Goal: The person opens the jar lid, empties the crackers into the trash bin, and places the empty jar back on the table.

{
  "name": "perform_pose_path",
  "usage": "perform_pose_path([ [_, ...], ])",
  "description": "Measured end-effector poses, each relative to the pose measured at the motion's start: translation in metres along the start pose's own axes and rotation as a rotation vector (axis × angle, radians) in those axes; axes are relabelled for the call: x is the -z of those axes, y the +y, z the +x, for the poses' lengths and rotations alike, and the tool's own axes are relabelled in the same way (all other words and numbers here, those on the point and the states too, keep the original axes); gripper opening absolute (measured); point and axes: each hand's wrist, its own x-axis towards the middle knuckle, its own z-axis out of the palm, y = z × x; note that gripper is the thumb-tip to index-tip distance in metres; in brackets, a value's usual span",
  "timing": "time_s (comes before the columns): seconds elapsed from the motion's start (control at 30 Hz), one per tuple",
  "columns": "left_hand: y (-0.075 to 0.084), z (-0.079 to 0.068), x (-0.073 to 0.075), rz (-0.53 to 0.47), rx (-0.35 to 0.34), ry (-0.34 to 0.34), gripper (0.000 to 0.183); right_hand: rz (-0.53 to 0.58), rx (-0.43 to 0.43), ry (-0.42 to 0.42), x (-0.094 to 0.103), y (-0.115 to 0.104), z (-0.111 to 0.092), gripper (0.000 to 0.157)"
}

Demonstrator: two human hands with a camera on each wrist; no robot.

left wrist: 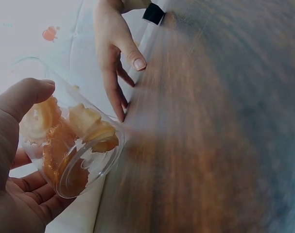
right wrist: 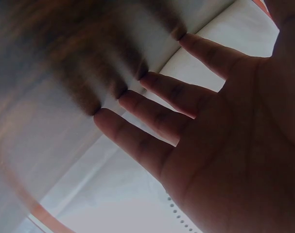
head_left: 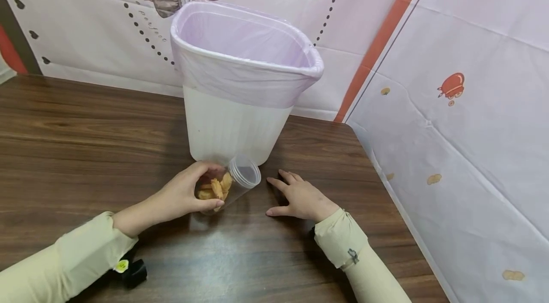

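Observation:
My left hand (head_left: 193,191) grips a clear plastic jar (head_left: 241,174) round its body, with the jar tilted and its lidless threaded mouth pointing up to the right. Several golden-brown dried pieces (head_left: 217,187) lie in the jar's lower end. In the left wrist view, the thumb lies along one side of the jar and the fingers curl round the other. To the right of the jar, my right hand (head_left: 302,198) is spread with nothing in it. Its fingertips (right wrist: 103,116) touch the wooden table (head_left: 274,250) in the right wrist view.
Just behind the jar stands a tall white bin (head_left: 231,126) lined with a pale purple bag (head_left: 240,86). Printed sheets hang behind the table and along its right side (head_left: 429,150). A black strap piece (head_left: 135,274) shows beneath the left sleeve (head_left: 86,250).

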Motion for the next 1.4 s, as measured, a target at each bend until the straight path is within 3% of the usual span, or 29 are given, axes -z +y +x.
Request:
perform_pose_path([
  [0.2,0.002,-0.003,0.003,0.043,0.001,0.019,0.059,0.022,0.014,-0.004,0.004,-0.001,0.001,0.076],
  [0.57,0.003,-0.002,0.005,0.059,0.024,-0.009,0.059,0.077,-0.020,0.033,0.013,-0.003,-0.004,0.067],
  [1.1,0.006,-0.005,0.007,0.037,0.046,-0.016,0.060,0.142,0.077,0.323,0.060,-0.013,-0.018,0.054],
  [1.4,0.004,-0.005,0.007,0.046,0.034,-0.007,0.060,0.172,0.131,0.426,0.068,-0.028,-0.016,0.049],
])
